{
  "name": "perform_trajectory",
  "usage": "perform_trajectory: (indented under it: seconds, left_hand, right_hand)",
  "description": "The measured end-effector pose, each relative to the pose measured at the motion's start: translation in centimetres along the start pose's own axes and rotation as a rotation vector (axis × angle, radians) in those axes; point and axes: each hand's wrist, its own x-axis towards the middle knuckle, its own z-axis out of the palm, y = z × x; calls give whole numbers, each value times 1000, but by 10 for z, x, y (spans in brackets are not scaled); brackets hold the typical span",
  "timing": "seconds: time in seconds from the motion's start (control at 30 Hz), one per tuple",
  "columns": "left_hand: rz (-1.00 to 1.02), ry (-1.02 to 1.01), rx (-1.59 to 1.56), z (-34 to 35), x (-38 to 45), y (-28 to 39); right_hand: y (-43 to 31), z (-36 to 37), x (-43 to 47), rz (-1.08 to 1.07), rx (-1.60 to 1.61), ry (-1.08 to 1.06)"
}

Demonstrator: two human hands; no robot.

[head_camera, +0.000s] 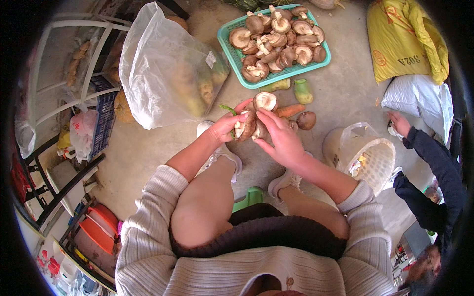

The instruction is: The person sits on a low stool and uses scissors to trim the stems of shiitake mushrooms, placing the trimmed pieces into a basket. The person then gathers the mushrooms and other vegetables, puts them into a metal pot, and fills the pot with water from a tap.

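My left hand [226, 127] holds a brown shiitake mushroom [245, 127] on its side, its pale stem towards the thumb. My right hand [284, 140] closes in from the other side, fingers and thumb around another shiitake mushroom [260, 130] partly hidden by them. Just past the right fingertips, touching them, is an upturned shiitake cap [266, 101] with a pale underside. A green pepper [227, 108] shows behind my left hand. Beyond my right hand lie a carrot [290, 110] and a loose mushroom [306, 120] on the floor.
A turquoise plastic basket [237, 76] heaped with mushrooms stands ahead, near a green radish piece [303, 91]. Left is a clear plastic bag [159, 81] of vegetables. A tilted white wastebasket [383, 162], a yellow sack [398, 48] and another person's hand [400, 123] are right.
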Motion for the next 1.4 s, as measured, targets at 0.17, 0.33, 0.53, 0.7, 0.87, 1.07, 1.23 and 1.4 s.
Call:
perform_trajectory:
  seconds: [0.17,0.33,0.53,0.7,0.87,1.07,1.23,1.4]
  left_hand:
    - [-11,-14,78,-8,-13,5]
    - [-42,-13,130,-13,-20,4]
    - [-103,77,134,-29,-25,3]
    - [-124,169,95,-47,-30,4]
    - [-141,189,128,-51,-30,-1]
    - [-167,220,165,-47,-28,-2]
    - [-158,202,194,-41,-26,1]
    - [-295,172,136,-26,-28,-12]
  right_hand:
    - [67,5,-18,206,402,260]
    - [176,30,-25,826,-336,258]
    - [195,38,-30,859,-499,-83]
    - [185,-6,-25,654,-393,-177]
    - [187,11,3,609,82,37]
    - [171,53,52,741,-121,101]
    - [157,38,67,774,-92,-71]
    - [148,5,12,819,742,103]
